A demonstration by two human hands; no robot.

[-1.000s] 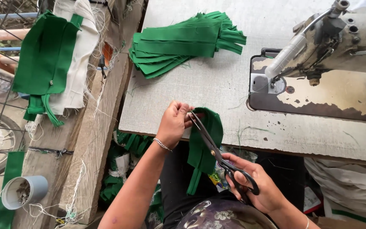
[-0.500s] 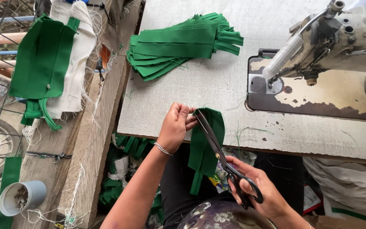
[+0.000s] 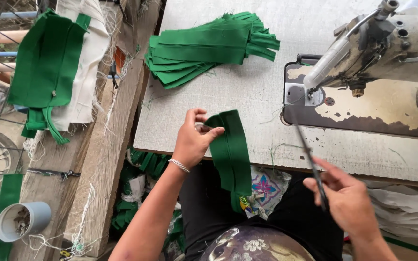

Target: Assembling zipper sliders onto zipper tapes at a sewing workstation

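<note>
Fingers [image 3: 204, 129] of our left hand [image 3: 193, 141] pinch the green fabric strip [image 3: 231, 152] at the desk [image 3: 247, 92] edge while our right hand [image 3: 347, 203] clamps scissors [image 3: 310, 162].

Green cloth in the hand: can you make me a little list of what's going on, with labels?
left hand: left hand pinches the top of a folded green cloth piece with its fingers
cloth: hangs over the edge of the table
right hand: right hand holds dark scissors, apart from the cloth
pile: stack of green pieces lies farther back on the table
machine: worn sewing machine at the right
</note>
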